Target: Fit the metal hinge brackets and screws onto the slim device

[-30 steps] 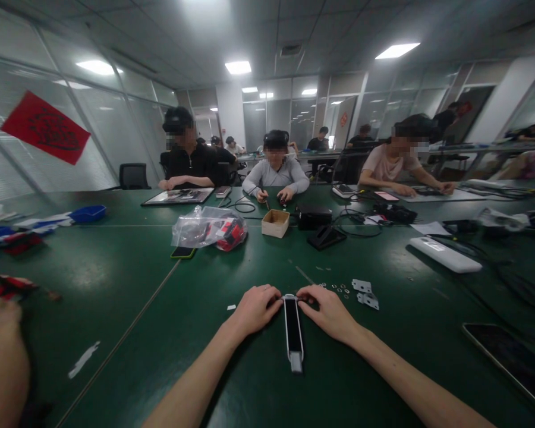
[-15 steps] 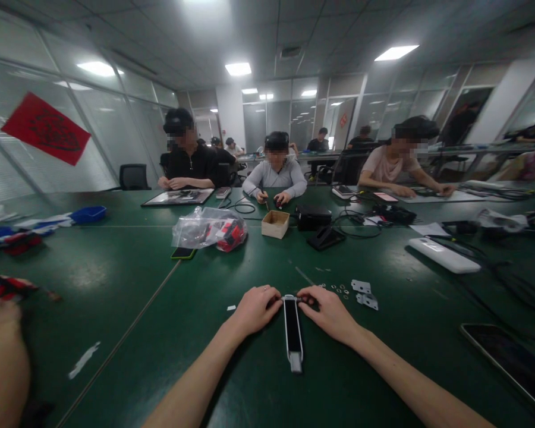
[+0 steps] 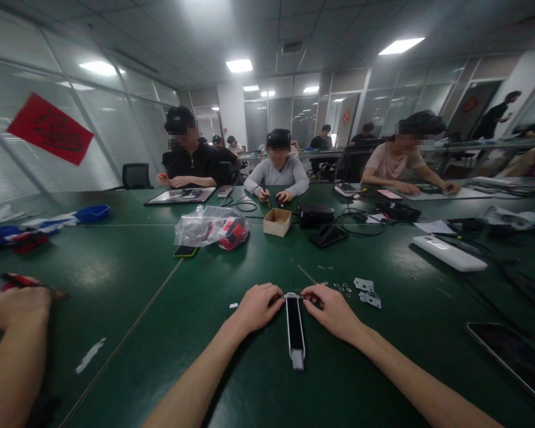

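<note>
A long, narrow piece with a black middle and a whitish frame (image 3: 295, 326) lies on the green table, its pale block end towards me. My left hand (image 3: 261, 307) is closed in a pinch at the far left corner of this framed piece. At the opposite corner, my right hand (image 3: 332, 310) is closed around a small, thin dark piece (image 3: 320, 304) that points at the frame; its kind is unclear. Several small rings (image 3: 342, 289) lie beyond the right hand. Two flat metal brackets (image 3: 369, 298) rest to the right of them.
A bagged red item (image 3: 232, 232), a wooden box (image 3: 277, 223) and a black stand (image 3: 328, 236) are farther off. On the right are a white device (image 3: 449, 254), cables and a phone (image 3: 512, 359). Another person's arm (image 3: 18, 351) reaches in at left. Co-workers sit opposite.
Both my hands stay at the framed piece's far end. The view has shifted slightly. The neighbour's arm at left has moved further into view.
</note>
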`<state>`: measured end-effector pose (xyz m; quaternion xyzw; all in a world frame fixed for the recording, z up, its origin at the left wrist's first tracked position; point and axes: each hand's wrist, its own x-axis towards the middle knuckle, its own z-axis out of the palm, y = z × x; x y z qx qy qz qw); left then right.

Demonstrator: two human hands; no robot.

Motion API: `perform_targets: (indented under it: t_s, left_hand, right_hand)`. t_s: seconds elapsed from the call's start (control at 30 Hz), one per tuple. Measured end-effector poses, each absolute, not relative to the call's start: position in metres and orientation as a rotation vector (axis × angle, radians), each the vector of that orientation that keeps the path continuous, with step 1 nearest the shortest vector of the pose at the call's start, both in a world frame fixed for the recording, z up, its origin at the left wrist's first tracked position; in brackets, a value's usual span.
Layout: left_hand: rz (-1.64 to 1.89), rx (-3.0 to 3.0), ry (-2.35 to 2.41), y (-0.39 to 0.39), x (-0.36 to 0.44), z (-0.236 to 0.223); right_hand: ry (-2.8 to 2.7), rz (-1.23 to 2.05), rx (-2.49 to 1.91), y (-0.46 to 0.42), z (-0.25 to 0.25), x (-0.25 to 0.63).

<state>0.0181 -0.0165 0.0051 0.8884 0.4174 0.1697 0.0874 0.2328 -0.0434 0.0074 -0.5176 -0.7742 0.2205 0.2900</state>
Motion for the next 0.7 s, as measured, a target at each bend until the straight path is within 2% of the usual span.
perform_targets:
  t_s: [0.7]
  left_hand:
    - [0.492,2.650,1.243,-0.0170,0.0180,0.0068]
  right_hand:
    - [-2.084,0.587,-1.377,-0.0416,0.0041,0.2338]
